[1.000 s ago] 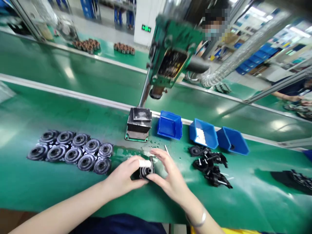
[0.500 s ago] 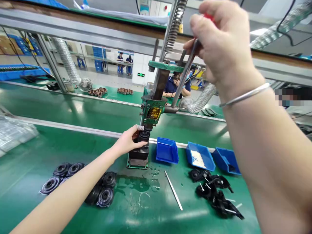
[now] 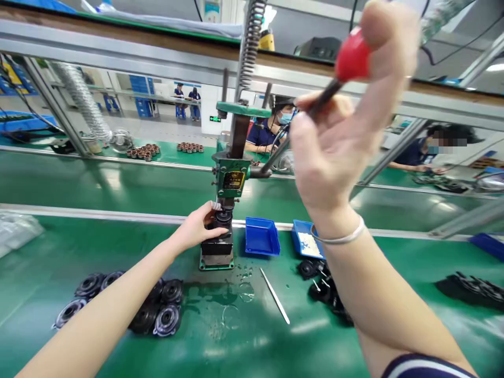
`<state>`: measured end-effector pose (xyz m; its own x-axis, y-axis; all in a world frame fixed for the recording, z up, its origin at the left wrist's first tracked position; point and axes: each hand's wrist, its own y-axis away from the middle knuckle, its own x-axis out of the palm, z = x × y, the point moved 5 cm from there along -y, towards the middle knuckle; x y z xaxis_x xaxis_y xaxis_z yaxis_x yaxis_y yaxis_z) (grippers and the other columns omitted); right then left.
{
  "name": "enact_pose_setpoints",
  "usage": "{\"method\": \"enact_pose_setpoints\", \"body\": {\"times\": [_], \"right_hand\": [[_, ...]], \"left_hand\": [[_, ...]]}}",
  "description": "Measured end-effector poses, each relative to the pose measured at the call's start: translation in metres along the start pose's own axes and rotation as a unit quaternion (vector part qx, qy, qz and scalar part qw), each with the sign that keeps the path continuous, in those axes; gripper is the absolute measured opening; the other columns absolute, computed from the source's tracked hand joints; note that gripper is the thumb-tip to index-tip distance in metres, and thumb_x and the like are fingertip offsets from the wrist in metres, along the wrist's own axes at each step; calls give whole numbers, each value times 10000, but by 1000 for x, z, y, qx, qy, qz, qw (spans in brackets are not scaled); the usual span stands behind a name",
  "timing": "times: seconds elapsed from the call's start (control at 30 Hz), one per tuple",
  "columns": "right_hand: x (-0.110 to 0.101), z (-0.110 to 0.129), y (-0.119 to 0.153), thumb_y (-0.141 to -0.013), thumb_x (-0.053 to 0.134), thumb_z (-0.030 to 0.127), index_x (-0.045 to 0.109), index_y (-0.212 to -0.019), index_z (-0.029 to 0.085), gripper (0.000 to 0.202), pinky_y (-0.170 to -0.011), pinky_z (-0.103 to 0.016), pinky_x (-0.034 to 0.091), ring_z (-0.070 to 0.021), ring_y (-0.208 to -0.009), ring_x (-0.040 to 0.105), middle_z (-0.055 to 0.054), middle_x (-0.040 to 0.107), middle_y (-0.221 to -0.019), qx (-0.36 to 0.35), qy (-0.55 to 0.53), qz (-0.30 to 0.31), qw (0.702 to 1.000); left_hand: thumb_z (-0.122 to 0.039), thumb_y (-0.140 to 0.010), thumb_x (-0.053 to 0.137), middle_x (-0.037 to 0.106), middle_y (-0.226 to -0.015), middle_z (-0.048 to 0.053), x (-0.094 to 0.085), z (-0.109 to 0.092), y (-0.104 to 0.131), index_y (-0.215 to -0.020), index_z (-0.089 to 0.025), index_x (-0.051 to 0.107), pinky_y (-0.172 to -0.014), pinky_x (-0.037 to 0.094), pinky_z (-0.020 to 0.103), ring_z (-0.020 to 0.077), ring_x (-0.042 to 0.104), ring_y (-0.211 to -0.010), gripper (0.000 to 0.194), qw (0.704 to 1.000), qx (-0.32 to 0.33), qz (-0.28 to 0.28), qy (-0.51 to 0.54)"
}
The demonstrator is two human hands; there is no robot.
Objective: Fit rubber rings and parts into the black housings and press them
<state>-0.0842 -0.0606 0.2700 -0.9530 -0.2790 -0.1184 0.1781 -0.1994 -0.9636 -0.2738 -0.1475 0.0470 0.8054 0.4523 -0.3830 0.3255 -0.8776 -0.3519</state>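
Note:
A green hand-lever arbor press (image 3: 233, 178) stands on the bench in front of me. My left hand (image 3: 199, 227) is at its base, with thumb and fingers curved around a black round part (image 3: 223, 216) beneath the ram; a pale wrap covers one fingertip. My right hand (image 3: 334, 142) is raised at the upper right, closed around the press lever (image 3: 325, 100) just below its red knob (image 3: 353, 56). A white stick-like tool (image 3: 274, 296) lies on the bench in front of the press. Black round housings (image 3: 169, 317) lie in a group, partly behind my left forearm.
A blue bin (image 3: 262, 237) stands right of the press, beside a blue bin holding small white pieces (image 3: 310, 245). Black parts with white pins (image 3: 321, 289) lie partly behind my right arm. Copper-coloured parts (image 3: 144, 152) sit on the far bench, where people work. Wet marks spot the bench.
The lever and my right hand have come lower and towards me, and the red knob now shows. The view has swung right. My left hand stays on the black round part.

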Motion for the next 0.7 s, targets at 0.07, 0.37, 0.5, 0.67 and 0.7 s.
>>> {"method": "enact_pose_setpoints", "body": {"times": [0.07,0.37,0.5,0.67,0.7], "right_hand": [[-3,-3,35,-981,531,256,366,-1514,285,559,-1050,-476,505,-355,-1480,290,14,272,-1611,31,6,82,996],[-40,26,258,-892,687,416,406,-1413,160,645,-863,-407,584,-267,-1030,599,-133,590,-1102,249,54,254,933],[-101,10,256,-874,669,273,372,-1458,225,657,-941,-437,547,-279,-1108,586,-139,589,-1209,220,125,204,946],[-285,-97,272,-863,670,431,511,-1272,167,512,-899,-424,537,-261,-1025,608,-139,606,-1177,369,414,-44,831],[-318,-119,281,-868,650,437,522,-1235,135,493,-892,-435,532,-264,-996,608,-149,617,-1132,384,433,-63,813]], "left_hand": [[-392,-787,765,668,-1100,55,4,-11,15,-1087,-195,531,-964,560,404,224,677,-1041,429,1000,7,-16,-17],[-107,-853,536,609,-1119,55,111,-56,114,-1429,-363,415,-802,569,342,238,652,-990,642,919,217,-153,-293],[-154,-907,541,605,-1120,75,171,-68,109,-1489,-337,353,-822,589,364,247,652,-1004,639,944,213,-137,-213],[-262,-903,611,606,-1315,154,248,-37,141,-1555,-215,254,-851,625,356,274,686,-1087,744,973,157,45,-162],[-243,-898,605,606,-1346,148,263,-28,151,-1571,-228,221,-860,626,345,278,684,-1113,776,971,151,88,-166]]}}
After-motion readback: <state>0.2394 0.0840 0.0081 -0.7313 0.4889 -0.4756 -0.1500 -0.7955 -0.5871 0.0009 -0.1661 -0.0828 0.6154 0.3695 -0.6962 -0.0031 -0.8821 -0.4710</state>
